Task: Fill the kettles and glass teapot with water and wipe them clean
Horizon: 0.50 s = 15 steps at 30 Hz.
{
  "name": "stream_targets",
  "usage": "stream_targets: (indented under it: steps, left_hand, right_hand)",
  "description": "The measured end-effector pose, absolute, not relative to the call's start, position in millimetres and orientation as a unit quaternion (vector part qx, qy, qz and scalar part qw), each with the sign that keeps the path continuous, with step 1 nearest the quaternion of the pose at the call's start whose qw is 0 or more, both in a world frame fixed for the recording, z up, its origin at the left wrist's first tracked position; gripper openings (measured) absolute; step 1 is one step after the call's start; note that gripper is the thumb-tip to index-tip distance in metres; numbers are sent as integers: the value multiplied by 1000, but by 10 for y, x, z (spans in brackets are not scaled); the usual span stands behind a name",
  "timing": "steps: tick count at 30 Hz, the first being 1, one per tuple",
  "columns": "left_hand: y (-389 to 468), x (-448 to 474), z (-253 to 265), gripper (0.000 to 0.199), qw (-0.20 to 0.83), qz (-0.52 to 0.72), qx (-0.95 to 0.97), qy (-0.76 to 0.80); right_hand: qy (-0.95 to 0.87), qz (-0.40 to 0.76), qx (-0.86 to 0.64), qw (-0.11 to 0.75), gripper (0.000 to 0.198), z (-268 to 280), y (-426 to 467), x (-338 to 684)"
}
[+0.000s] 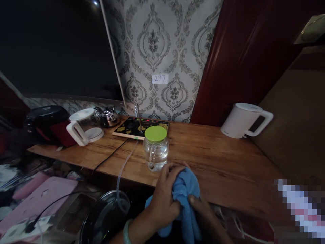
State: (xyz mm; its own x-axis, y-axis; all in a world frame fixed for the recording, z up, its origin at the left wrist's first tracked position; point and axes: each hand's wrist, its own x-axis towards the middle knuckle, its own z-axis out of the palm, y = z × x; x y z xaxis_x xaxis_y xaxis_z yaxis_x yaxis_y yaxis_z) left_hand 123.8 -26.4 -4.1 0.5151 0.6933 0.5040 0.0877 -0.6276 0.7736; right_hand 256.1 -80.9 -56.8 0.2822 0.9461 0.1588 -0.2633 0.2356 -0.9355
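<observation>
Cloth [186, 184], blue | grip: clamped on cloth, left hand [166, 195] and right hand [199, 205] alike | bunched, likely to control loose folds | held at front of tabletop [203, 145], near jug [161, 156], lidded, likely against spills

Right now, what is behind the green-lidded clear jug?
Behind the clear jug, reaching left, is a yellow-flowered black panel. The green lid hides part of its near right side, so whatever is there cannot be seen.
</observation>
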Motion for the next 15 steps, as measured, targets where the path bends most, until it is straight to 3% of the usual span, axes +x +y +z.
stream_targets:
  steps: [4,7,12,15]
  left_hand:
    - [-211,1201,-49,88,317,390,822,267]
    - [-224,1089,53,88,283,372,850,245]
    - [-90,903,147,44,152,565,747,317]
    - [120,860,96,31,221,628,643,379]
  right_hand:
    - [-312,501,-452,668,53,-556,-781,2556]
    - [-254,497,-473,682,49,-516,-752,2572]
    - [-202,409,-521,721,46,-369,-686,2762]
    - [-235,300,-525,761,45,-206,-608,2840]
